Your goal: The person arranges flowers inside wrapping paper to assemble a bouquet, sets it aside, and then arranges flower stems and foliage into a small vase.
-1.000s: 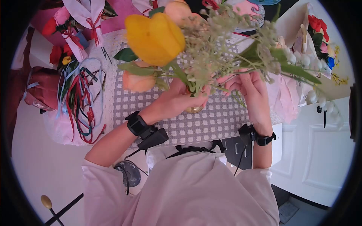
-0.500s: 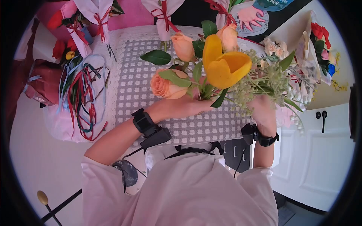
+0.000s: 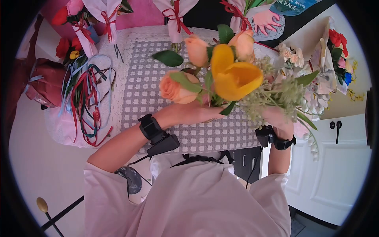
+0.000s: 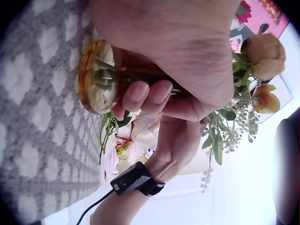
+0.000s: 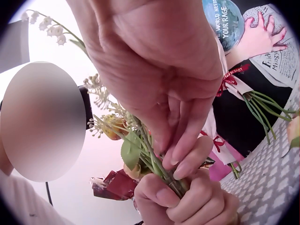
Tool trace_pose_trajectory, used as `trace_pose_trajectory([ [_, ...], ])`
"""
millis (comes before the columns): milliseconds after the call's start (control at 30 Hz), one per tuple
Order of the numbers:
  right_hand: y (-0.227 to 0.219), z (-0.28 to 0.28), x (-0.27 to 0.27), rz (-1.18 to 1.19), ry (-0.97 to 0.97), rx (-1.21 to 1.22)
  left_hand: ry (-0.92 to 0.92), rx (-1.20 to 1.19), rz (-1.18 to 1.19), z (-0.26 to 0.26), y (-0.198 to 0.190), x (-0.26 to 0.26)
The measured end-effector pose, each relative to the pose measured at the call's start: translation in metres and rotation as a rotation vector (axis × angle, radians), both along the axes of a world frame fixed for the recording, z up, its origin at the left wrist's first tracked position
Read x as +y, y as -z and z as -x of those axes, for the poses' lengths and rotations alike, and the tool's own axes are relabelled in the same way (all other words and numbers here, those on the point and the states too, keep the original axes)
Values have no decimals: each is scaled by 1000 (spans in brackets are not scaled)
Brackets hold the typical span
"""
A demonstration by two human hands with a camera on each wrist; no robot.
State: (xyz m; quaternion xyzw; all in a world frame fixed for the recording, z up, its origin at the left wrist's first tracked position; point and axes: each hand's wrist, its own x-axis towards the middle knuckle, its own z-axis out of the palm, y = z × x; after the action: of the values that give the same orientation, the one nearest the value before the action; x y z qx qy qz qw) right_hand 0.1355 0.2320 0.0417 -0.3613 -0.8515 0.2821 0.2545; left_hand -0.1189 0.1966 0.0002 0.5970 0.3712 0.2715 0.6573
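In the left wrist view, my left hand grips an amber glass vase round its body, with stems visible through the glass. The vase base is close over the cloth. In the head view, a yellow tulip, peach roses and dark green leaves rise above this hand. My right hand is just right of it, partly behind a pale green spray. Seen from the right wrist, its fingertips pinch a green stem right above the left hand's fingers.
A grey and white checked cloth covers the table. Ribbons lie at the left beside a dark red wrapped bundle. Wrapped flowers with red bows line the back. More bouquets stand at the right, near a white door.
The bouquet has swung rightward and lower in the head view, its tulip now facing up beside the roses. My right hand has shifted slightly right and down. The left hand keeps its grip.
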Motion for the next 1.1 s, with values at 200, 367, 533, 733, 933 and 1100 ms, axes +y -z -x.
trace_pose_trajectory([
  [200,-25,21,-13,180,82,-65,-65,-201,-35,-4,28,2],
  [367,-39,29,-20,219,131,-150,-49,-202,-25,-4,27,2],
  [533,-42,36,-21,158,152,-319,-40,-117,-18,-5,30,5],
  [733,-40,40,-23,188,228,-75,-82,-332,-13,-10,18,3],
  [933,-33,23,-20,299,224,43,-102,-307,-11,-11,21,3],
  [1100,-16,21,-18,253,88,311,-97,-292,16,-9,24,4],
])
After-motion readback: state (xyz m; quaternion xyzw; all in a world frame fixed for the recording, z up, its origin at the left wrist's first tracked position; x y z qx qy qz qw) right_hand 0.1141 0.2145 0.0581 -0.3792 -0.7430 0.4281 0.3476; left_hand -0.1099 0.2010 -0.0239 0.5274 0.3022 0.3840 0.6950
